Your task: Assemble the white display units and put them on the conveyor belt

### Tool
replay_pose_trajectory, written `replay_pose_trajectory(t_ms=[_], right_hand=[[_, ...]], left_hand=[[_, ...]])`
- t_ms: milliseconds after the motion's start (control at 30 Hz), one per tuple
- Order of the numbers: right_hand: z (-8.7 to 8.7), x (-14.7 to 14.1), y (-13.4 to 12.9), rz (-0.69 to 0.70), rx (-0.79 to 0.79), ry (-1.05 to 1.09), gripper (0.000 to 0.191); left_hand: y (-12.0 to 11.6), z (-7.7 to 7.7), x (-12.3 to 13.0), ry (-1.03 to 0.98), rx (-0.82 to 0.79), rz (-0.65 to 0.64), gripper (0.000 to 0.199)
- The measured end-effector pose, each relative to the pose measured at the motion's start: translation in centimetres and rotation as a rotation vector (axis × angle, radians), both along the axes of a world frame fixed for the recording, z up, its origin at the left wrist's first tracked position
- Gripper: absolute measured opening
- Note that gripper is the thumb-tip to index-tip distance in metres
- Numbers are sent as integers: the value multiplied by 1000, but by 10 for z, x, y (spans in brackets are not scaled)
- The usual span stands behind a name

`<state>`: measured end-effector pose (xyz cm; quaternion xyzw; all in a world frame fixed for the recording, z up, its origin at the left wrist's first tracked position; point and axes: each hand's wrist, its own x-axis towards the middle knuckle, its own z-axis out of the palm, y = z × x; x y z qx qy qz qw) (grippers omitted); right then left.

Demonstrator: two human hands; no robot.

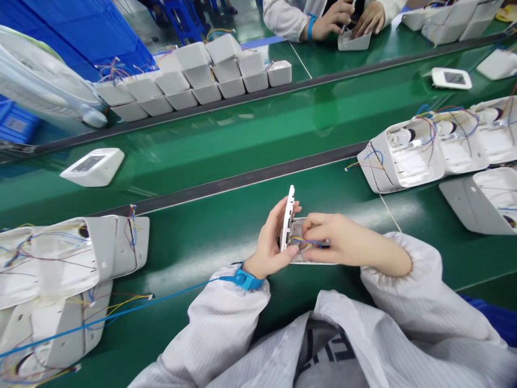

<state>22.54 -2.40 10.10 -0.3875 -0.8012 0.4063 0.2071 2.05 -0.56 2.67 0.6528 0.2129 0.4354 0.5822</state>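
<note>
My left hand (271, 237) grips a white front panel (287, 218) and tilts it nearly upright, its inner side turned to the right. Beside the panel lies an open white housing (313, 262) on the green table. Inside that housing, my right hand (333, 237) has its fingers closed around thin coloured wires (306, 240); the exact pinch point is partly hidden by the fingers. The wires run toward the panel. A blue wrist strap (244, 278) with a cord circles my left wrist.
Open white housings with loose wires sit at left (121, 245) and right (407, 156). A conveyor belt (226, 145) carries closed white units (95, 166). Across it stand stacked housings (194, 70), a fan (40, 75) and a co-worker's hands (333, 21).
</note>
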Motion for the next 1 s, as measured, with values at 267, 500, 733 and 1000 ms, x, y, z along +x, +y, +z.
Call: replay_pose_trajectory(t_ms=[267,500,733,1000], right_hand=[[-8,15,9,-76,-41,61,16],[-19,6,10,24,201,-175,20],[-23,-3,9,-124,462,-491,15],[-21,-11,4,-263,201,-576,7]], left_hand=[[2,2,0,28,56,-9,80],[2,1,0,26,48,2,81],[2,-1,-1,191,206,-8,96],[9,13,-7,372,531,-37,89]])
